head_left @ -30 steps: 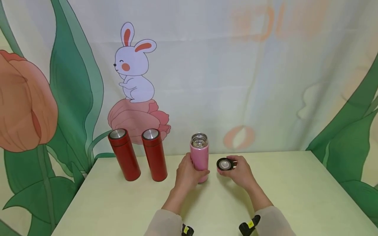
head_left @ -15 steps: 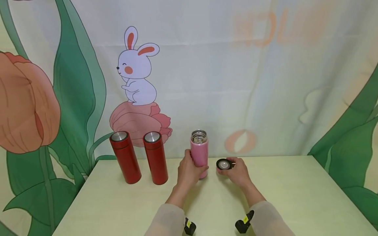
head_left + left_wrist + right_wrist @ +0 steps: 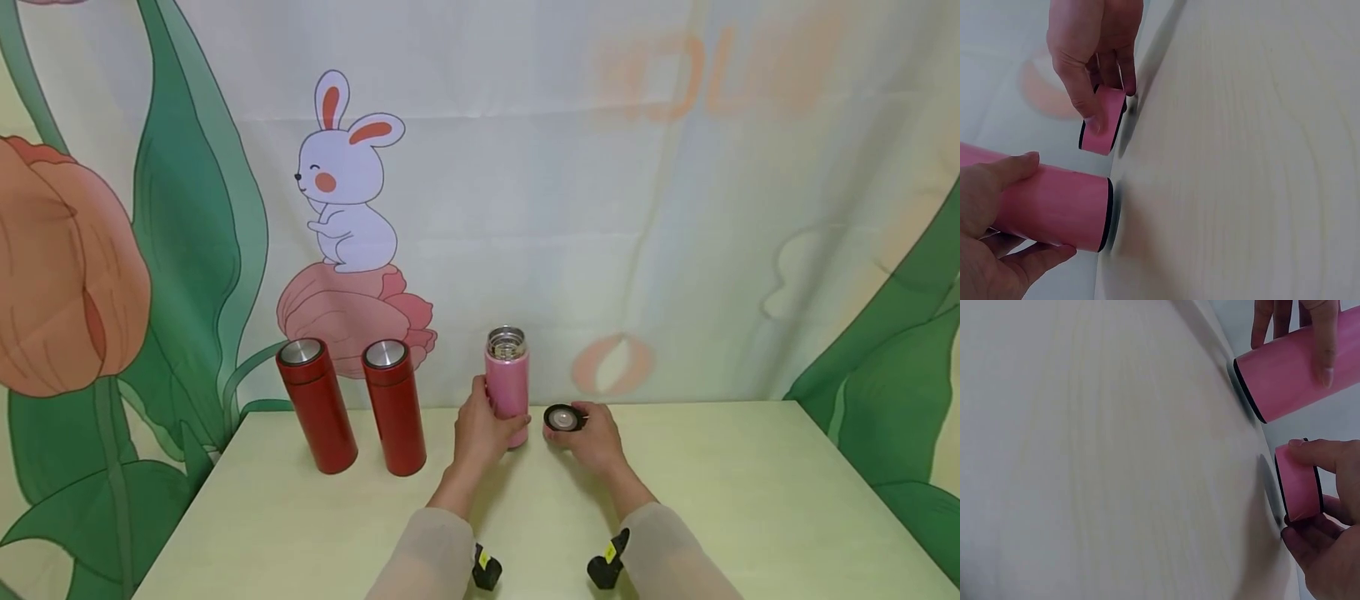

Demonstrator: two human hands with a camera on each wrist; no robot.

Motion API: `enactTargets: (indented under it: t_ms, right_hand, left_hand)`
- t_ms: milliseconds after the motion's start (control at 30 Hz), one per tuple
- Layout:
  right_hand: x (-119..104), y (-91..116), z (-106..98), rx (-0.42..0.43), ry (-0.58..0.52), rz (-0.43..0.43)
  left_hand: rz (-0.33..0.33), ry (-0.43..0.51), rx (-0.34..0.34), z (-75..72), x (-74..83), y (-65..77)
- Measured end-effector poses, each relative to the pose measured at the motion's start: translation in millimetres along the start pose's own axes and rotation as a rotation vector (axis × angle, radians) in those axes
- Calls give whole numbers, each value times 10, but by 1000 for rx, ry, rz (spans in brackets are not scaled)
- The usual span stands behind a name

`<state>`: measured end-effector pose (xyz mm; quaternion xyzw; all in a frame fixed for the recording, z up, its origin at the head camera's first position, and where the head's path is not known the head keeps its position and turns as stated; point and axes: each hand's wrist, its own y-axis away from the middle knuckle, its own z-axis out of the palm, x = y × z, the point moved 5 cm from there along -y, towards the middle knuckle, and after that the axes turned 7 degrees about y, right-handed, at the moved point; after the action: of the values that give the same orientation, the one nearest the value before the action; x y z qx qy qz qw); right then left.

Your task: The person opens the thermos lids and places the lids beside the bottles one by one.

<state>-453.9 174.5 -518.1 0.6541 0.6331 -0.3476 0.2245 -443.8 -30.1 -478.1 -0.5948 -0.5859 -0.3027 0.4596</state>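
A pink thermos bottle [image 3: 507, 387] stands upright near the table's back edge, its steel mouth uncovered. My left hand [image 3: 482, 431] grips it around the lower body, the thumb across the front. Just to its right, my right hand [image 3: 596, 438] pinches the pink bottle lid [image 3: 1299, 484] by its sides. The lid's pale inner face, ringed in black, points up in the head view. In the left wrist view, the bottle's black-edged base [image 3: 1105, 215] lies very close to the tabletop; whether it touches I cannot tell. Lid and bottle are apart.
Two red thermos bottles, one farther left [image 3: 318, 408] and one nearer [image 3: 395, 408], stand capped with steel tops on the table's left side. Behind the pale table [image 3: 750, 500] hangs a curtain [image 3: 510, 208] printed with a rabbit and tulips.
The pink bottle has shifted slightly back toward the curtain in my left hand. My right hand has brought the lid a little left and back. The red bottles stay put while the view tilts slightly.
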Motion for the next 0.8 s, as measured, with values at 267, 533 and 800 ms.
enactTargets:
  t_ms: [267,533,800]
  right_hand:
    - [21,-13,50,-2,44,21]
    - [-10,-45,52,4,90,23]
    - [-26,-60,70,11,125,11]
  left_hand:
    - [-8,2,-4,74,-69,-34]
    - [-20,17,-12,101,-90,-94]
    - [-49,47,-47,136,-148,-132]
